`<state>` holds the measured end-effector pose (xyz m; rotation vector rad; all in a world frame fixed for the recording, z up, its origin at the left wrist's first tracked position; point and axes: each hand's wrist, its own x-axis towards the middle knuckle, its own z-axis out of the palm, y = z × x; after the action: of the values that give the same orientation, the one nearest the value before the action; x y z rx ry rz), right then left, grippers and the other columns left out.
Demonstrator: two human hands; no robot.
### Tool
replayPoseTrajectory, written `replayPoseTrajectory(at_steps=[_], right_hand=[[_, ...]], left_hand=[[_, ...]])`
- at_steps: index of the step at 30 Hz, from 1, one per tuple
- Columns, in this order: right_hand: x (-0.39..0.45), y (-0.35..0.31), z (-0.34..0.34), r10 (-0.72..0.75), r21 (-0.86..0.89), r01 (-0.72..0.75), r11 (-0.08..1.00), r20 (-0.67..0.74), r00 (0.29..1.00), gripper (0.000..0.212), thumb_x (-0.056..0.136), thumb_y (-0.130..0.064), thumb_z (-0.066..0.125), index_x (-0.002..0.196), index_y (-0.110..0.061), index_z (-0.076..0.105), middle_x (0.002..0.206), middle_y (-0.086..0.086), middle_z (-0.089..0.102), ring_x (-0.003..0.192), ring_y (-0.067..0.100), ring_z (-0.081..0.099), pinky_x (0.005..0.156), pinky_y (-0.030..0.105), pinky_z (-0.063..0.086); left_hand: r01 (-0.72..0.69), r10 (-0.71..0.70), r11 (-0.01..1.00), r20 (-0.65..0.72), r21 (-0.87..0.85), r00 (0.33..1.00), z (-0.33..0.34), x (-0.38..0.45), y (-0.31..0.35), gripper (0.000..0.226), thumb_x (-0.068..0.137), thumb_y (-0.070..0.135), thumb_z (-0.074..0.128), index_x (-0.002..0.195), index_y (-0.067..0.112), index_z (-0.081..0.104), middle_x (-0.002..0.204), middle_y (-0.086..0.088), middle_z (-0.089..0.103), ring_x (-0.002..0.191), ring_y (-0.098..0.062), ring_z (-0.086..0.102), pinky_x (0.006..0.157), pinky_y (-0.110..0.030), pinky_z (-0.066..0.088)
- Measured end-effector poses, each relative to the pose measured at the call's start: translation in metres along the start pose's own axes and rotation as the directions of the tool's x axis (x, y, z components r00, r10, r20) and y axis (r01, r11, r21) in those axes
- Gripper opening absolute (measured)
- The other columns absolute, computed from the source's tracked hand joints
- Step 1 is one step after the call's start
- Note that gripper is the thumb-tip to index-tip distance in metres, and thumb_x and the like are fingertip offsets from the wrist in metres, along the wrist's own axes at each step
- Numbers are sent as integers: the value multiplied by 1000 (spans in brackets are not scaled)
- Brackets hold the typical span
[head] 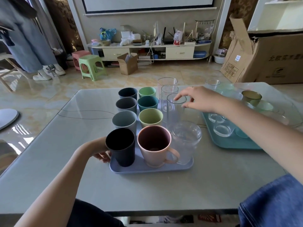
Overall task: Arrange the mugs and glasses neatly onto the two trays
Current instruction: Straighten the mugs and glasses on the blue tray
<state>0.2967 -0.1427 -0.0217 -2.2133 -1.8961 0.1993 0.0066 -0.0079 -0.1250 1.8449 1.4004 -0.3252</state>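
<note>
A lavender tray point(139, 167) at the table's middle carries two rows of coloured cups, a pink mug point(155, 145) with a handle and a line of clear glasses on its right side. My left hand point(100, 149) grips the tray's near left edge beside the black cup point(121, 147). My right hand point(196, 99) pinches the rim of a tall clear glass point(174, 112) that stands in the glass line. A ribbed clear glass point(186, 141) stands at the near right. The teal tray point(232, 143) on the right holds several short clear glasses under my right forearm.
An olive-tinted glass point(251, 97) and a small clear glass point(212, 84) stand on the table at the far right, beyond the teal tray. A large cardboard box point(270, 61) sits on the floor past them. A person stands at the far left near the green stool point(91, 66).
</note>
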Motion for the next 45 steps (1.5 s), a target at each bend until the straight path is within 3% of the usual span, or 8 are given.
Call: replayPoseTrajectory(at_steps=[4,8,12,16,21,28,41,45], right_hand=[[13,2,17,-24,-14,24,1000,7,1000,12,90,-18,58,99,-21,67,97,-1,66,86,17,58,79,30,46],[17,5,17,-45,44,45,998,-8,999,11,88,-13,61,95,-15,70,90,-2,67,85,14,58,76,25,39],[16,5,18,-68,87,68,994,-3,998,12,88,-11,61,93,-15,70,83,-8,65,82,9,60,74,22,39],[13,5,14,-79,122,77,990,9,997,12,88,-9,60,91,-15,70,75,-18,61,74,-6,57,67,7,35],[9,3,18,-78,115,81,990,-28,997,13,89,-10,59,93,-15,71,82,-9,64,78,4,56,70,18,37],[7,0,17,-54,113,52,992,12,998,17,90,-7,55,91,-16,70,83,-7,66,85,8,62,76,21,42],[6,2,19,-52,139,54,989,-12,999,18,89,-7,56,91,-16,72,80,-9,66,80,3,61,68,5,36],[8,3,19,-63,110,62,992,7,998,13,87,-15,63,91,-22,72,84,-9,67,79,3,58,66,11,36]], left_hand=[[-4,5,1000,14,-24,1000,-4,9,-2,33,80,-8,37,56,8,54,39,5,56,40,-10,50,44,-17,41],[-33,37,998,92,-45,995,-13,10,0,28,75,-10,42,58,7,56,41,4,59,39,-8,54,46,-17,44],[-64,73,995,128,-75,989,-17,9,-2,13,46,4,44,49,11,55,41,1,59,36,-9,54,48,-20,41],[-59,70,993,113,-104,991,-14,11,-4,11,49,3,44,49,10,53,39,1,57,33,-9,52,44,-19,39],[-47,50,997,30,-69,998,-13,19,-6,35,77,-9,35,54,8,54,39,1,58,32,-9,52,40,-17,39],[-46,45,998,-25,-32,999,-7,15,-5,33,75,-11,35,54,7,54,38,2,58,31,-7,52,36,-16,39],[-31,32,998,8,-59,999,-9,15,-6,28,73,-10,38,55,6,53,39,1,57,34,-8,53,38,-16,40],[-43,44,998,11,-50,999,-10,15,-5,33,75,-12,35,57,7,55,41,3,59,38,-7,55,40,-17,42]])
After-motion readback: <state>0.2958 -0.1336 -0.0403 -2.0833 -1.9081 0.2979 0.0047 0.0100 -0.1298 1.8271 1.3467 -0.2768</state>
